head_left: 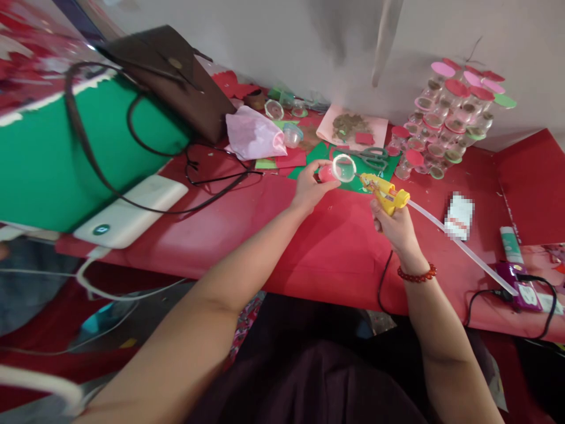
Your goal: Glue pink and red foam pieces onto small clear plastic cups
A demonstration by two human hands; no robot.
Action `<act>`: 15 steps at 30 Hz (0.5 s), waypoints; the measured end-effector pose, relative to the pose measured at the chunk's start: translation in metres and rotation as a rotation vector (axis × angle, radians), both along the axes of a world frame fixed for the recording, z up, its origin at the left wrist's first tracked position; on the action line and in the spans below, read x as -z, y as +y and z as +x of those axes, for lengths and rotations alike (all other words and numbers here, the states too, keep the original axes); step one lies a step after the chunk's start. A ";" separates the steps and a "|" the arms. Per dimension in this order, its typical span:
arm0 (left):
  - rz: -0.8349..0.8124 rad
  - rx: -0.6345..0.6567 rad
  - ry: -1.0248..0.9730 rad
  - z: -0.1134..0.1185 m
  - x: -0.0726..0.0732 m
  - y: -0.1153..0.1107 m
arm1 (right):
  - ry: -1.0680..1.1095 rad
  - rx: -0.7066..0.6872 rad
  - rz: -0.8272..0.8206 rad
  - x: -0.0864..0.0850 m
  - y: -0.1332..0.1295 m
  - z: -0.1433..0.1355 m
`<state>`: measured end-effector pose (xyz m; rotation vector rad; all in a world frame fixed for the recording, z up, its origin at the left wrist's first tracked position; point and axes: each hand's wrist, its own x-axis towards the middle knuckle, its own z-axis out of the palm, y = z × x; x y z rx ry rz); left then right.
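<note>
My left hand [310,185] is closed round a small clear plastic cup [344,168] with a white rim and some pink on its side; its open mouth is turned to the right. My right hand [394,221] grips a yellow hot glue gun [385,193], and a long translucent glue stick [463,247] runs out of its back. The gun's nozzle is close to the cup's rim; whether they touch cannot be made out. Below both hands lies red paper [335,235], and a green sheet [312,160] is behind the cup.
Scissors [375,158] lie behind the gun. Stacked cups with coloured discs [441,121] stand back right, a purple power strip [521,287] at the right edge. A brown bag [176,82], its strap, and a white power bank [132,212] occupy the left.
</note>
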<state>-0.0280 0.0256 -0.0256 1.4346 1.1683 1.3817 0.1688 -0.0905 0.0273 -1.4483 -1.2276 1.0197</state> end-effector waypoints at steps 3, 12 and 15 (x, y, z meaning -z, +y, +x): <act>0.004 -0.020 0.022 0.000 0.001 0.001 | -0.005 -0.004 -0.015 -0.001 -0.001 -0.001; 0.003 -0.039 0.018 -0.001 0.003 0.003 | -0.012 -0.019 -0.018 -0.002 -0.003 -0.003; 0.008 -0.031 0.019 -0.001 0.004 0.004 | -0.009 -0.031 -0.015 -0.002 -0.004 -0.004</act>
